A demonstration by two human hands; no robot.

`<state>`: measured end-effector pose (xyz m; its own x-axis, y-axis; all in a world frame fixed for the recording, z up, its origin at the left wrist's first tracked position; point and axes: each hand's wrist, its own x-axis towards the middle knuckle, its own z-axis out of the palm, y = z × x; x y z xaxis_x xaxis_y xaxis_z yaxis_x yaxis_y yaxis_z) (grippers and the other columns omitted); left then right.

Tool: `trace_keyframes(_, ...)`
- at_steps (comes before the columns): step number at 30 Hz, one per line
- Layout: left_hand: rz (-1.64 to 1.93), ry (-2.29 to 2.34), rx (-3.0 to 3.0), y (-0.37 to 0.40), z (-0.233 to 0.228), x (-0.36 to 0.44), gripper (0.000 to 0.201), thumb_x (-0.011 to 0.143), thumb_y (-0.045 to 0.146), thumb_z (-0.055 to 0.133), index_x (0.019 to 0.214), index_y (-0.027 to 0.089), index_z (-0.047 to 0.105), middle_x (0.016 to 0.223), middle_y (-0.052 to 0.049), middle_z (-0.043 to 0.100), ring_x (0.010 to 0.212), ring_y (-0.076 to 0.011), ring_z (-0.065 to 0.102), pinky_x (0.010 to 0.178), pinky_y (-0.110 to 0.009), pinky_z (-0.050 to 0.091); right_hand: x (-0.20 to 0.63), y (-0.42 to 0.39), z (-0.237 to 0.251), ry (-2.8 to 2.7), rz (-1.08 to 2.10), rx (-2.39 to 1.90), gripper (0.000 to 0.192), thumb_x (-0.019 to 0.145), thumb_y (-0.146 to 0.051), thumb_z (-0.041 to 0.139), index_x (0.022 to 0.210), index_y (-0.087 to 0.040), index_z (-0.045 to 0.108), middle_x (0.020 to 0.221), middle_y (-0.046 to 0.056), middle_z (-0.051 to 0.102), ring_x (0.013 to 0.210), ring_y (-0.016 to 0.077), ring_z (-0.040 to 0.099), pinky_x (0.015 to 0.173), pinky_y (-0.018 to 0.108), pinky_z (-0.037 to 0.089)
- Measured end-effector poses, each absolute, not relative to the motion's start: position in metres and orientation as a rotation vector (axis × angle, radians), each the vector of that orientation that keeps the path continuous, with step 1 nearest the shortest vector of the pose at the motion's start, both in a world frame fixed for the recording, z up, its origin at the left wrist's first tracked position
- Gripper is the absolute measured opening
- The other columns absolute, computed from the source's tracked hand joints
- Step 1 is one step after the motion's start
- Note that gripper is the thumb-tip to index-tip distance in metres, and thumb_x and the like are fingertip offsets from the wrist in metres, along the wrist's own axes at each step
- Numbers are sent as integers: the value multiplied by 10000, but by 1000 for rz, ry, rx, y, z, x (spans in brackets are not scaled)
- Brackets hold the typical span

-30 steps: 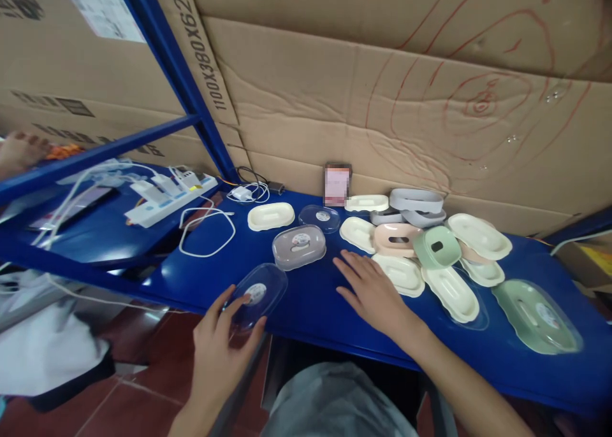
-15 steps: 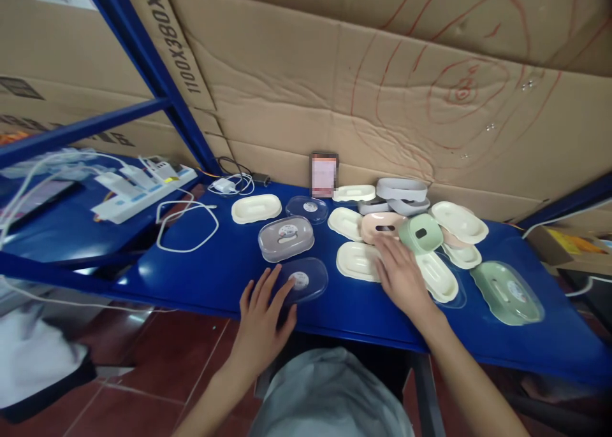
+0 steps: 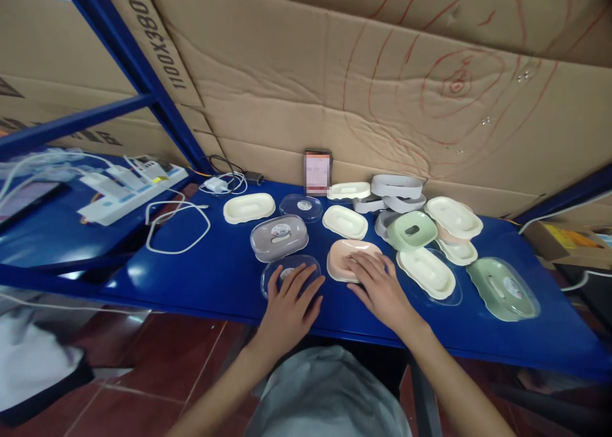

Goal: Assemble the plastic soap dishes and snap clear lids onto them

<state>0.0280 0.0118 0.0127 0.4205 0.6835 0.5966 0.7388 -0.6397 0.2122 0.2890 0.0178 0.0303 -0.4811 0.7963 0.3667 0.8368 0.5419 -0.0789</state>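
Note:
My left hand lies flat on a clear plastic lid near the front edge of the blue table. My right hand rests with its fingers on a pink soap dish that sits on a cream tray right beside the lid. A grey soap box with a clear lid stands just behind my left hand. Behind the pink dish lies a cream tray.
Several cream, grey and green soap dishes crowd the right half. A green box under a clear lid lies far right. A power strip and white cable are at the left. Cardboard walls the back.
My left hand slid the clear lid right, from the table's edge to beside the pink dish. My right hand pulled the pink dish on its cream tray forward out of the pile.

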Motion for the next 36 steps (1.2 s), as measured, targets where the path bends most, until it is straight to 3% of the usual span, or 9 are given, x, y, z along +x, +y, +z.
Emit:
trace_keyframes(7,-1143,-1253,-2483,13,18,10,250,1003,138,666,1231,230,714,1276,-92,774,1221,-270,709,1245,-548,346,279,-8,22,-2440,-213,-1378,406,1096,-219,529,1496,-200,596,1454,140,692,1327,316,635,1135,523,435)
trace_keyframes(12,-993,-1141,-2664,6,19,26,267,1035,223,642,1288,255,721,1375,-80,748,1319,-265,671,1324,-559,237,270,-16,14,-2429,-143,-1332,458,1080,-222,547,1537,-196,551,1589,162,577,1444,328,555,1176,540,465)
trace_keyframes(16,-845,-1330,-2618,2,18,18,409,1018,277,652,1426,287,663,1564,-128,611,1463,-349,564,1310,-666,217,276,-19,11,-2332,-40,-1363,490,1095,-231,515,1583,-202,487,1667,177,476,1559,306,445,1270,590,391)
trace_keyframes(18,-762,-1501,-2564,3,16,-1,515,993,305,662,1505,286,601,1654,-163,502,1534,-433,470,1252,-758,267,278,-22,10,-2269,-15,-1471,522,1105,-278,517,1622,-274,441,1687,154,454,1580,329,418,1290,714,280)
trace_keyframes(20,-743,-1622,-2559,4,13,-24,535,999,326,649,1527,276,572,1668,-174,475,1548,-460,442,1196,-763,377,279,-24,9,-2191,2,-1559,569,1100,-355,549,1648,-338,398,1723,143,399,1606,382,366,1256,822,205)
trace_keyframes(22,-862,-1653,-2584,4,12,-40,486,1030,333,629,1510,283,575,1616,-154,535,1524,-415,493,1169,-672,488,279,-25,8,-2127,89,-1566,632,1086,-396,578,1674,-354,351,1771,143,297,1636,399,301,1253,776,298)
trace_keyframes(25,-1160,-1609,-2581,3,16,-37,439,1056,299,630,1492,307,579,1523,-116,615,1466,-331,575,1173,-554,545,279,-27,6,-2064,244,-1526,741,1064,-389,618,1714,-348,265,1817,140,125,1655,381,257,1208,576,503)
trace_keyframes(30,-1322,-1346,-2680,12,25,25,410,1039,303,688,1442,287,617,1471,-118,658,1433,-302,607,1152,-498,575,284,-30,5,-1983,308,-1485,925,1012,-383,714,1739,-391,142,1830,133,18,1634,402,304,1183,572,529)
trace_keyframes(36,-1042,-1030,-2942,31,25,59,516,1026,332,715,1515,252,569,1520,-125,649,1517,-320,530,1201,-535,527,296,-22,8,-1933,400,-1416,659,1041,-404,674,1652,-355,430,1806,126,213,1554,335,476,1183,476,538)
